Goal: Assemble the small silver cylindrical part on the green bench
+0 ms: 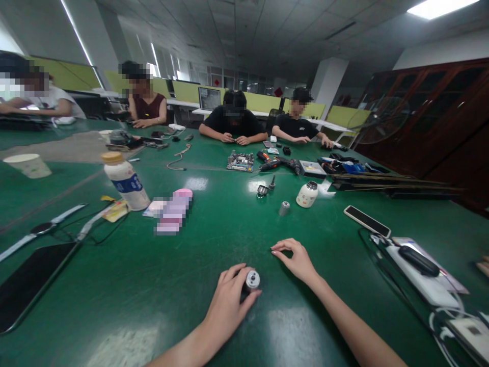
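My left hand (228, 294) is wrapped round a small silver cylinder (252, 279), which looks like a small electric motor. Its round end faces up, with a dark centre and small holes. My right hand (295, 258) hovers over the green table (214, 224), further forward and to the right. Its thumb and fingertips are pinched together; whatever is between them is too small to make out. Beyond the right hand, a similar silver cylinder (284, 208) stands upright. Left of that lie a ring-shaped metal part (262, 191) and a small dark part with a shaft (272, 182).
A white jar (307, 194), a circuit board (240, 161) and a power drill (280, 163) stand further back. At left are a bottle (128, 183), tablet (34, 280) and watch (42, 228). A phone (367, 220) and cabled power strip (414, 275) lie right. Several people sit opposite.
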`<state>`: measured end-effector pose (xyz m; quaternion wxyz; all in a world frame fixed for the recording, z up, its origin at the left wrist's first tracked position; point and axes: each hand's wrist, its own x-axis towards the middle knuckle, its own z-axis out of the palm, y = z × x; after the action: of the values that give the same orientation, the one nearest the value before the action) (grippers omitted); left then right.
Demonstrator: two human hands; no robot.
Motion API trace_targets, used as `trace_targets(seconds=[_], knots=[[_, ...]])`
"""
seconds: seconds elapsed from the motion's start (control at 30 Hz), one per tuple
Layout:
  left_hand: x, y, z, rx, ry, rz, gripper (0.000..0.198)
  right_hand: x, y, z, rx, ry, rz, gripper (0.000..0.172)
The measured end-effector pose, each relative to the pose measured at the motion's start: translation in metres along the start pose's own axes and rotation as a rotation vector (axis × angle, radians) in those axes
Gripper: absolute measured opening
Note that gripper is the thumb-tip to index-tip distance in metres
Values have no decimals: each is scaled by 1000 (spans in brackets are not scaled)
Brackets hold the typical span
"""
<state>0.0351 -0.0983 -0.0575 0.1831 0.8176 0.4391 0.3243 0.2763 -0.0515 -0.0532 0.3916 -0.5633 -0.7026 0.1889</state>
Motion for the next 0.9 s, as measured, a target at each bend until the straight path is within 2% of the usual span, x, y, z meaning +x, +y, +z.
trace_targets(seconds=[0.1,0.2,0.3,0.4,0.53,0.77,0.9], knots=[[-1,-1,1,0,-6,-3,32,-1,-11,-1,4,12,3,8],[-1,0,1,1,-17,-3,31,-4,-40,-6,73,38,3,6],[0,1,-1,7,-10,9,30,-12,-73,-7,179,-17,-44,5],[1,3,-3,11,-3,27,31,-21,-92,-2,187,-71,-89,3],[2,4,-3,18,-11,47,31,-27,-95,5,169,-114,-92,7],[1,2,-1,38,0,61,33,-29,-93,11,157,-94,-104,10],[1,1,0,36,4,66,34,-29,-94,11,114,-28,-155,3]])
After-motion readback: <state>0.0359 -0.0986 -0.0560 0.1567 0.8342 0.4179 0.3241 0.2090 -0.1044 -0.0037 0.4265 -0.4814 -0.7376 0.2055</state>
